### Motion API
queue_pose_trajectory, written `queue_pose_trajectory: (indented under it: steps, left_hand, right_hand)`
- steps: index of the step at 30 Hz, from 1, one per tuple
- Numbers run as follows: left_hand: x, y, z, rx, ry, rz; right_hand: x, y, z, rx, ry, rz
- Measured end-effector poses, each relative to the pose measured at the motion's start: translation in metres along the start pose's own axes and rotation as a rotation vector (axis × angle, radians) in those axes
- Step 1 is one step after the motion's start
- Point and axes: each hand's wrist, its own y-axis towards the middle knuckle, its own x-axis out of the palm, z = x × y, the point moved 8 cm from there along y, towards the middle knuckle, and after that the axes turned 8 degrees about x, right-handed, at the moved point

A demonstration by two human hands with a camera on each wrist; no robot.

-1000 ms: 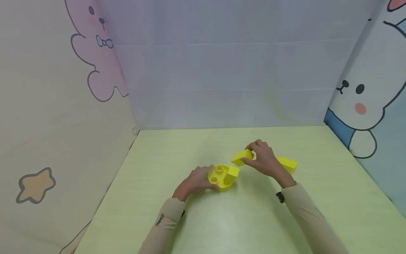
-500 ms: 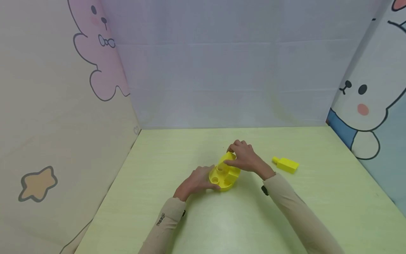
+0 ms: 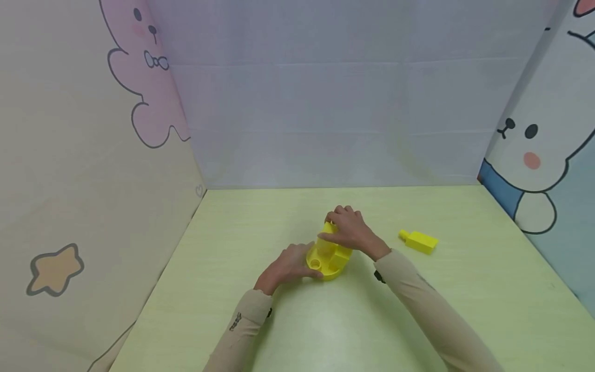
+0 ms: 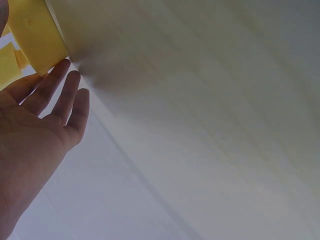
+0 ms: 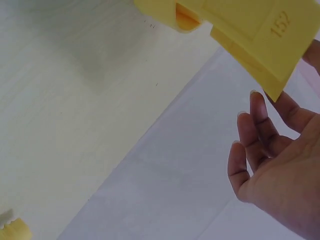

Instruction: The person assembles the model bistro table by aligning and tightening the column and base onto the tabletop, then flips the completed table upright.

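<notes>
My left hand (image 3: 289, 263) holds a round yellow base (image 3: 329, 275) from its left side, thumb at the near rim and fingers round the far side. A ring-shaped socket shows at its front left. My right hand (image 3: 348, 227) pinches a yellow block (image 3: 326, 243) standing upright over the base's far socket; the block's lower end hides that socket. In the right wrist view this block (image 5: 270, 40) bears the number 152. Another yellow block (image 3: 343, 256) sits at the right of the base, partly behind the right hand. Yellow plastic (image 4: 37, 37) meets the fingertips in the left wrist view.
To the right on the pale table (image 3: 400, 315) lies a loose yellow block (image 3: 420, 242) with a round peg at its left end. Cloth walls with cartoon animals enclose the table's back and sides.
The right hand has moved left with its block, turning it upright over the base's far socket. The left hand and base stay in place. The loose block, earlier partly covered, now shows fully.
</notes>
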Motion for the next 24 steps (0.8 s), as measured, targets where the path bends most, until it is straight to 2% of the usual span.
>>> queue_pose_trajectory:
  steps: [4, 8, 18, 24]
  left_hand:
    - [0.001, 0.0, 0.001, 0.003, 0.004, 0.0]
    - [0.002, 0.0, 0.001, 0.005, 0.01, -0.004]
    - [0.001, 0.001, 0.001, 0.007, 0.003, -0.008]
    - [0.001, 0.0, 0.0, 0.003, 0.034, -0.012]
  right_hand:
    - [0.002, 0.004, -0.002, 0.03, -0.06, 0.032]
    - [0.006, 0.006, -0.001, 0.063, -0.091, 0.007]
    - [-0.003, 0.002, 0.002, 0.032, 0.017, -0.081]
    - [0.001, 0.002, 0.009, 0.054, -0.013, -0.056]
